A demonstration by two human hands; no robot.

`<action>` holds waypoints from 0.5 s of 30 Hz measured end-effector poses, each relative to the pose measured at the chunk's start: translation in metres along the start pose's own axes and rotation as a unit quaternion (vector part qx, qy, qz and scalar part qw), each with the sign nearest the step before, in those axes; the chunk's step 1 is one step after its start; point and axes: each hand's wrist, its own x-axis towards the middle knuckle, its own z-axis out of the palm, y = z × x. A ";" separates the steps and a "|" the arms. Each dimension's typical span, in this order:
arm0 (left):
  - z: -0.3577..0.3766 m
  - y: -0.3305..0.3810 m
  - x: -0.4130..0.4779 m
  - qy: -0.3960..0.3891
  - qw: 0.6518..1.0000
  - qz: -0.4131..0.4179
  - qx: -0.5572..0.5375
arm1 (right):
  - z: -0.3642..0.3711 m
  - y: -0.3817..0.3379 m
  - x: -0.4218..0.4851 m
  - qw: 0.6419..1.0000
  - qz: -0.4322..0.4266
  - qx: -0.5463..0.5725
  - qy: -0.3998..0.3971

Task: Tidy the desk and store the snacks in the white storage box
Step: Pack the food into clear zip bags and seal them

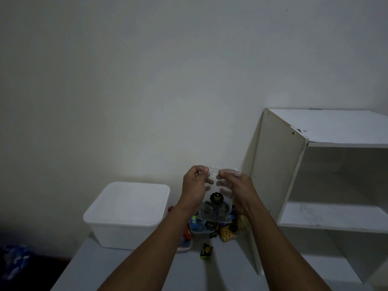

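Observation:
A clear plastic snack bag (216,206) with a round black label and dark swirled cookies at its bottom hangs in the air above the desk. My left hand (194,186) pinches its top left edge and my right hand (237,185) pinches its top right edge. The white storage box (126,215) stands on the desk to the left, its lid on. Below the bag lies a heap of snacks (218,227): blue packets, a bag of yellow crackers and dark wrappers. A small black and yellow packet (206,251) lies alone nearer to me.
A white open shelf unit (327,185) stands at the right of the grey desk (130,269). Red packets (187,235) lie by the box's right side. A blue patterned thing (14,261) sits low at the far left, off the desk.

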 end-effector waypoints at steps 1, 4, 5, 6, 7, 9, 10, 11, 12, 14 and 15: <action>0.000 -0.001 0.001 0.005 1.000 0.004 0.006 | 0.002 0.000 0.000 1.000 -0.003 -0.004 0.001; 0.001 -0.003 0.000 0.016 1.000 0.011 0.012 | 0.008 0.000 0.001 1.000 -0.013 -0.011 0.014; 0.000 -0.003 0.000 0.015 1.000 0.010 0.003 | 0.009 0.000 0.001 1.000 -0.017 -0.011 0.018; -0.001 -0.003 0.000 0.011 1.000 0.007 -0.010 | 0.009 -0.001 0.002 1.000 -0.021 -0.013 0.019; -0.002 -0.002 -0.001 0.005 1.000 0.002 -0.022 | 0.008 -0.002 0.002 0.999 -0.026 -0.017 0.018; -0.005 0.000 0.000 -0.010 0.999 -0.009 -0.034 | 0.007 -0.003 0.002 0.999 -0.035 -0.029 0.015; -0.006 0.002 0.001 -0.015 0.999 -0.012 -0.034 | 0.007 -0.003 0.002 0.999 -0.038 -0.032 0.014; -0.008 0.003 0.001 -0.019 0.999 -0.016 -0.033 | 0.008 -0.002 0.002 0.999 -0.041 -0.032 0.013; -0.009 0.005 0.002 -0.020 0.999 -0.018 -0.033 | 0.009 -0.001 0.002 0.999 -0.042 -0.032 0.013; -0.010 0.007 0.002 -0.022 0.999 -0.021 -0.033 | 0.010 0.001 0.002 0.998 -0.042 -0.036 0.013; -0.011 0.008 0.002 -0.023 0.999 -0.021 -0.030 | 0.011 0.002 0.003 0.998 -0.042 -0.038 0.012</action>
